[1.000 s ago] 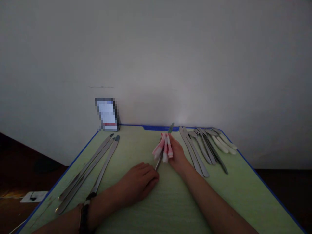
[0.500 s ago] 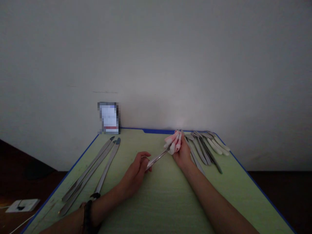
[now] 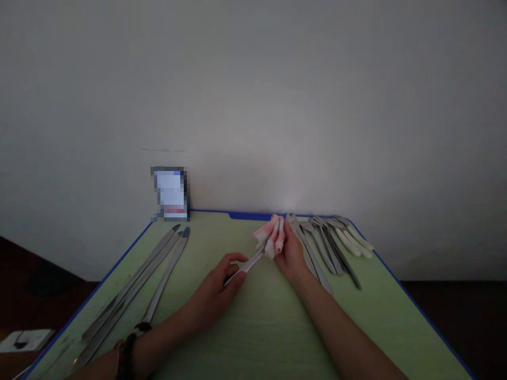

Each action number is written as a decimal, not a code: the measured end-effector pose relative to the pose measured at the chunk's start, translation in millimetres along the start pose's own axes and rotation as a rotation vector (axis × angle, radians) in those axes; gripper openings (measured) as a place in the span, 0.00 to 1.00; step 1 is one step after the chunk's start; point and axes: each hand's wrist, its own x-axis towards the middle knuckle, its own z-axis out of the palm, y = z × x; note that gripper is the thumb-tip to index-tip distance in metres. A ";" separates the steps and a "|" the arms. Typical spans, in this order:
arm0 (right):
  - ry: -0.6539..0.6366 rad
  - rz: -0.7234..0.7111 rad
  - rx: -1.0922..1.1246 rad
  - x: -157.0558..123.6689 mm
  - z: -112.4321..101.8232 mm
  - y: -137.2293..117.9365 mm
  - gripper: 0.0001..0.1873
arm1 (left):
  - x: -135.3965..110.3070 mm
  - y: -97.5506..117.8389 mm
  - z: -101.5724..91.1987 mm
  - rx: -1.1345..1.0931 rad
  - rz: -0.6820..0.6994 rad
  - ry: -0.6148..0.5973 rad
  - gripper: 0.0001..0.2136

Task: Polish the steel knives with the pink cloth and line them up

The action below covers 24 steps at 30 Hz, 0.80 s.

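My left hand (image 3: 219,285) is closed in a pinch on the handle end of a metal knife (image 3: 247,262) that slants up to the right above the green table (image 3: 261,327). My right hand (image 3: 291,253) is closed on a bunched pink and white cloth (image 3: 271,237) that wraps the knife's far end. A dark band (image 3: 129,348) is on my left wrist.
Three long knives (image 3: 146,285) lie in a row at the left of the table. Several spoons, forks and knives (image 3: 332,245) lie at the far right, some with white handles. A small blurred card (image 3: 170,194) leans on the wall at the back left.
The left hand went from lying flat on the knife's handle to pinching it and lifting it. The right hand slid the cloth along the knife toward its far end.
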 end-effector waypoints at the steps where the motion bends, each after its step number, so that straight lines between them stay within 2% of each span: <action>1: -0.005 -0.006 -0.010 -0.6 0.3 0.0 0.16 | 0.3 -1.3 -0.3 -0.015 -0.006 0.016 0.16; 8: -0.113 0.037 -0.097 -9.4 3.6 -2.6 0.14 | 1.7 -3.2 -1.9 -0.124 -0.017 0.023 0.18; 14: -0.061 0.041 -0.006 -4.6 3.3 -0.9 0.12 | 0.1 -0.3 -2.4 -0.107 -0.092 -0.068 0.19; 18: 0.032 0.069 0.149 3.6 0.2 -0.9 0.11 | -1.0 -2.0 -3.1 -0.148 -0.108 0.013 0.19; 24: 0.056 0.094 0.245 11.0 -5.3 1.5 0.10 | 1.2 0.1 -4.0 -0.296 -0.092 0.193 0.17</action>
